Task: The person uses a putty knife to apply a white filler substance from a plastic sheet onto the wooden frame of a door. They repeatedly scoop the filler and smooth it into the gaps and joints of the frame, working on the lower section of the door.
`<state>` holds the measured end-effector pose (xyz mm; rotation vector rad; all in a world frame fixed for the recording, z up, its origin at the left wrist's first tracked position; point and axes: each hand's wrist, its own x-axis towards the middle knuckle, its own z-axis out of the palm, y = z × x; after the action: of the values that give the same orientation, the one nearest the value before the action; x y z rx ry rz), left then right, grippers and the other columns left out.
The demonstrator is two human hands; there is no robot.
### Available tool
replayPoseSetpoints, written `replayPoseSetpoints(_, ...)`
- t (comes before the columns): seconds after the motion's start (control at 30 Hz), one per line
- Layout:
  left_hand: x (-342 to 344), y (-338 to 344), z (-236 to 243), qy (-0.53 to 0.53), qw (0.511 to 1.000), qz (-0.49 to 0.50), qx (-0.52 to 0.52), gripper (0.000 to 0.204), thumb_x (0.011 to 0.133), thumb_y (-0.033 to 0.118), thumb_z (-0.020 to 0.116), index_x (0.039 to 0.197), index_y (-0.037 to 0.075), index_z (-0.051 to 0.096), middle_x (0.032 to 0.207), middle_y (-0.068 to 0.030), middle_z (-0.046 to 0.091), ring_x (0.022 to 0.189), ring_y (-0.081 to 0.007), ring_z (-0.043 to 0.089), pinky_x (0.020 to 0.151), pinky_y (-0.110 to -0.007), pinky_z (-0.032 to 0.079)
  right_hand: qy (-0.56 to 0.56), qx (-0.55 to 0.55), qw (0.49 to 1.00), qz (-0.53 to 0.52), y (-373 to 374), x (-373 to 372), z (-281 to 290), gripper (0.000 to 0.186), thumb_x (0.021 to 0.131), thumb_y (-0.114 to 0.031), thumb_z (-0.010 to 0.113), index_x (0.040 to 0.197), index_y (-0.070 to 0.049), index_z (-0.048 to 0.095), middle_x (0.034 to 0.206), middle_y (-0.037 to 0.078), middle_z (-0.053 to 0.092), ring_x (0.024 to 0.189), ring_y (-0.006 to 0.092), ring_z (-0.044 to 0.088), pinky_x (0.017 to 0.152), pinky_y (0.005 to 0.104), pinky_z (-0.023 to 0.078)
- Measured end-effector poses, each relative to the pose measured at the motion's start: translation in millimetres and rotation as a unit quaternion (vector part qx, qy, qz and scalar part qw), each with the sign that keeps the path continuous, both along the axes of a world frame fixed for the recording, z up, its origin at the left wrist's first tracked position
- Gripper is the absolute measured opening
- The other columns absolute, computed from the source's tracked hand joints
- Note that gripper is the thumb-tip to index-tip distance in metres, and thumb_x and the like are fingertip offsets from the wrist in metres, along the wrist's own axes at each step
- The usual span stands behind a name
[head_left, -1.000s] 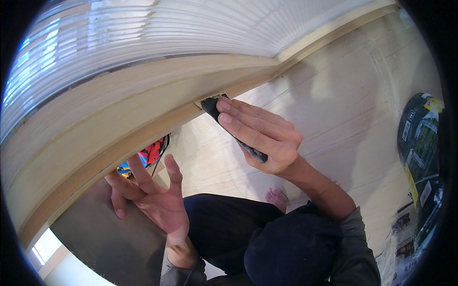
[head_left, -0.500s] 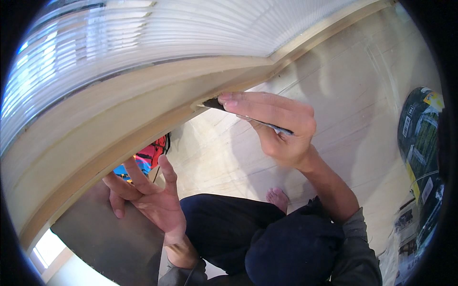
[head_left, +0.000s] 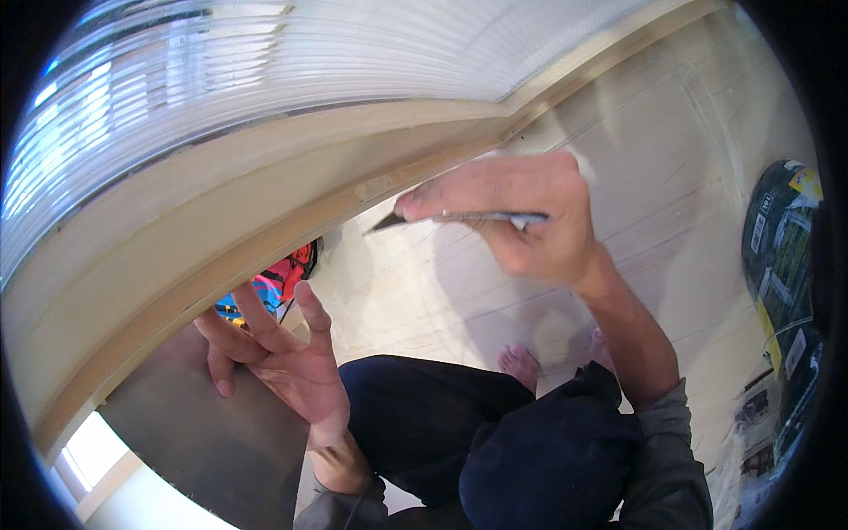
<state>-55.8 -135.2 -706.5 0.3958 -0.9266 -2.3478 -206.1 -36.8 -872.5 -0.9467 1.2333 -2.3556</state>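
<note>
My right hand (head_left: 539,216) is closed around a thin, dark putty knife (head_left: 387,223), seen nearly edge-on. Its blade tip points left, slightly apart from the pale wooden frame (head_left: 291,221). On the frame's edge above the blade is a small, pale smear of filler (head_left: 375,187). At lower left my left hand (head_left: 287,371) is turned palm up with its fingers spread. Those fingertips reach to the underside of the frame, though whether they touch it I cannot tell. Behind that hand stands a dark brown flat board (head_left: 212,433).
Ribbed translucent panelling (head_left: 353,53) rises above the frame. A brightly coloured bag-like thing (head_left: 291,272) lies beyond my left hand. Dark green packages (head_left: 782,265) stand at the right edge of the pale floor (head_left: 654,177). My bare foot (head_left: 518,362) is below.
My right hand has drawn the putty knife away from the frame, slightly down and right, uncovering the smear on the wood. The left hand keeps nearly the same pose.
</note>
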Motion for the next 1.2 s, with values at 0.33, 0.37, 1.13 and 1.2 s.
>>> replayPoseSetpoints(0.33, 1, 0, 0, 0.007, 1.000, -0.001, 0.011, 0.037, 0.102, 0.044, 0.029, 0.078, 0.022, 0.046, 0.147, 0.0048, 0.039, 0.146, -0.0142, 0.014, 0.117, -0.053, 0.001, -0.025, 0.011, 0.996, -0.082, -8, 4, -6, 0.030, 0.073, 0.013, 0.061, 0.096, -0.003, 0.074, 0.092, 0.011, 0.073, 0.083, 0.0210, 0.071, 0.073, 0.0267, 0.056)
replayPoseSetpoints(0.37, 1, 0, 0, 0.000, 1.000, -0.002, 0.003, 0.037, 0.102, 0.043, 0.029, 0.078, 0.022, 0.046, 0.147, 0.0047, 0.039, 0.146, -0.0142, 0.014, 0.117, -0.053, 0.001, -0.017, 0.010, 0.996, -0.083, -10, 3, -5, 0.030, 0.073, 0.013, 0.061, 0.096, -0.003, 0.074, 0.092, 0.011, 0.073, 0.083, 0.0211, 0.071, 0.073, 0.0268, 0.056)
replayPoseSetpoints(1.13, -4, 1, -2, -0.010, 1.000, 0.001, -0.020, 0.034, 0.102, 0.042, 0.033, 0.078, 0.022, 0.047, 0.146, 0.0073, 0.042, 0.145, -0.0136, 0.020, 0.117, -0.055, 0.003, 0.020, 0.002, 0.998, -0.054, -7, -2, -6, 0.033, 0.071, 0.014, 0.062, 0.095, -0.004, 0.074, 0.093, 0.012, 0.072, 0.085, 0.0234, 0.071, 0.074, 0.0292, 0.057)
replayPoseSetpoints(1.2, -4, 0, -2, -0.008, 1.000, 0.000, -0.021, 0.034, 0.102, 0.042, 0.033, 0.078, 0.022, 0.047, 0.145, 0.0073, 0.042, 0.145, -0.0134, 0.020, 0.117, -0.055, 0.003, 0.023, 0.001, 0.999, -0.021, 1, -3, -5, 0.033, 0.071, 0.014, 0.062, 0.095, -0.005, 0.074, 0.094, 0.011, 0.072, 0.086, 0.0235, 0.071, 0.074, 0.0291, 0.057)
